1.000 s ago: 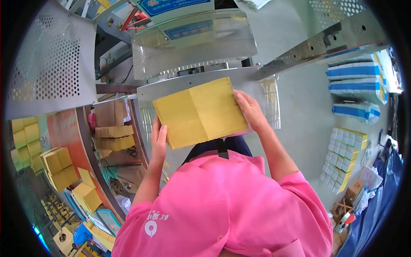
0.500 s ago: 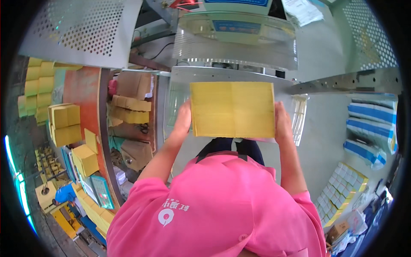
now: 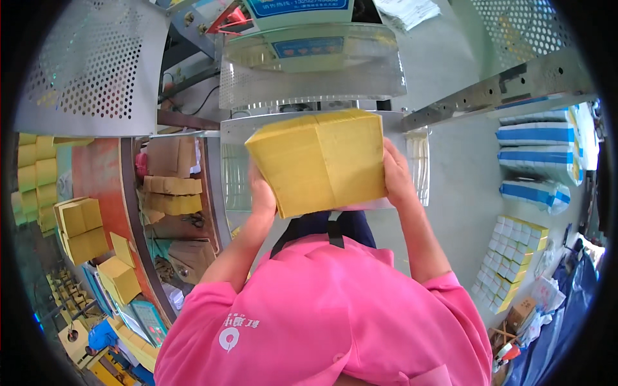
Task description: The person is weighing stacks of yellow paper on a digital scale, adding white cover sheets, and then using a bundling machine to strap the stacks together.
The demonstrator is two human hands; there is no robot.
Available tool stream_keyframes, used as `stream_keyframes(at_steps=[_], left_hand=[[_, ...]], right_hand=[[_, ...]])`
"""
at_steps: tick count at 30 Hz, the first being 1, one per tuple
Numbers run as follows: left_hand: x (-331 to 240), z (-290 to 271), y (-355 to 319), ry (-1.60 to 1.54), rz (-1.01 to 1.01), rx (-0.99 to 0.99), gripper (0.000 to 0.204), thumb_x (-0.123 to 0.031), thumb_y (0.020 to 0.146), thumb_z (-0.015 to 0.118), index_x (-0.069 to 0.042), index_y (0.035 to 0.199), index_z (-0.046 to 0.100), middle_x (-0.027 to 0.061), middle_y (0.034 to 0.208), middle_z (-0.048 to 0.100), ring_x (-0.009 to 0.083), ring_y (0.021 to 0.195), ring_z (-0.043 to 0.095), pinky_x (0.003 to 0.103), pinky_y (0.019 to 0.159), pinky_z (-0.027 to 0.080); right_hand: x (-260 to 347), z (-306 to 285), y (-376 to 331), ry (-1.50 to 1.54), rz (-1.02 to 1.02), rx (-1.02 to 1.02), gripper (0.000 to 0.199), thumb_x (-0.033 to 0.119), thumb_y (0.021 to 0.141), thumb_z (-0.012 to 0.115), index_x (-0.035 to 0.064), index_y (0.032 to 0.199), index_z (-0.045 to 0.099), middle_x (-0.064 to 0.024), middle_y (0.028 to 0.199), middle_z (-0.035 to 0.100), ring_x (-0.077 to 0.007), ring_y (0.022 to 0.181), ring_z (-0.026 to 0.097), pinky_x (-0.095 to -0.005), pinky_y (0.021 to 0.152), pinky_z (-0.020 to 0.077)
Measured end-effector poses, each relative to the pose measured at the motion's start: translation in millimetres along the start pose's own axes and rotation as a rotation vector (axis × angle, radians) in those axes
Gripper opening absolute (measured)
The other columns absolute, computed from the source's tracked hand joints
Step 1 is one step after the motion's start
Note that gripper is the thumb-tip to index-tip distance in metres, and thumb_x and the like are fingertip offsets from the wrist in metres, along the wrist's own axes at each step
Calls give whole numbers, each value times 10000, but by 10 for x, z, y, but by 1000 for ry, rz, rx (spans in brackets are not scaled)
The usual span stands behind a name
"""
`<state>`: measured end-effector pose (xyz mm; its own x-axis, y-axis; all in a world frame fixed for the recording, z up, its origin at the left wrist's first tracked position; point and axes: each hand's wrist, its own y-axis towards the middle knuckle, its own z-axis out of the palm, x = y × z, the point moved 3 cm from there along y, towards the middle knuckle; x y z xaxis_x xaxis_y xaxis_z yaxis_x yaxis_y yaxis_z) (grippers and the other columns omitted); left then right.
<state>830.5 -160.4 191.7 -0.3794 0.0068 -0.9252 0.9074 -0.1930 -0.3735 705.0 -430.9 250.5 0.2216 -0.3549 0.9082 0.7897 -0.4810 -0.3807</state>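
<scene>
**Yellow carton held up in both hands**

While the left hand (image 3: 262, 196) grasps one side of the yellow carton (image 3: 318, 161), the right hand (image 3: 396, 174) grasps the other, each grip closed on it. It is tilted, raised in front of the clear-hooded machine (image 3: 309, 64). Yellow boxes (image 3: 80, 225) are stacked at left.
</scene>
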Motion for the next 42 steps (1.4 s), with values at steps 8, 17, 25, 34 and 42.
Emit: stream_keyframes(at_steps=[8,17,25,34,42], left_hand=[[169,221,38,249,405,231,473,-346,1028,361,1,1331,467,151,1291,544,266,1190,514,367,1006,403],[509,249,113,-198,152,294,564,-390,1019,396,-53,1464,317,65,1481,387,211,1366,365,386,1128,278],[-318,494,152,179,147,209,422,-344,1004,407,-44,1275,528,67,1186,594,190,1090,558,347,913,442],[-493,381,251,442,-561,336,668,-648,926,358,-96,1232,576,64,1124,626,188,977,602,361,749,490],[-364,141,43,292,-317,245,656,-613,974,307,-107,1325,535,63,1207,603,169,1104,566,336,858,461]], right_hand=[[-146,-358,244,176,-218,-63,245,112,947,533,44,1173,600,-13,1051,636,-98,953,577,-244,822,463],[-234,-436,240,464,-172,-58,331,-18,896,506,-14,1216,589,-118,1398,514,-205,1215,534,-319,1027,414],[353,-287,224,-53,-203,-76,322,170,977,478,11,1229,601,-57,1218,622,-139,1112,560,-289,957,431],[-72,-614,378,-463,94,-11,345,273,986,471,5,1129,635,-80,1005,658,-168,935,583,-292,832,450],[-148,-617,255,-219,203,-27,372,337,998,476,37,1139,646,15,920,626,-69,804,517,-224,720,405]])
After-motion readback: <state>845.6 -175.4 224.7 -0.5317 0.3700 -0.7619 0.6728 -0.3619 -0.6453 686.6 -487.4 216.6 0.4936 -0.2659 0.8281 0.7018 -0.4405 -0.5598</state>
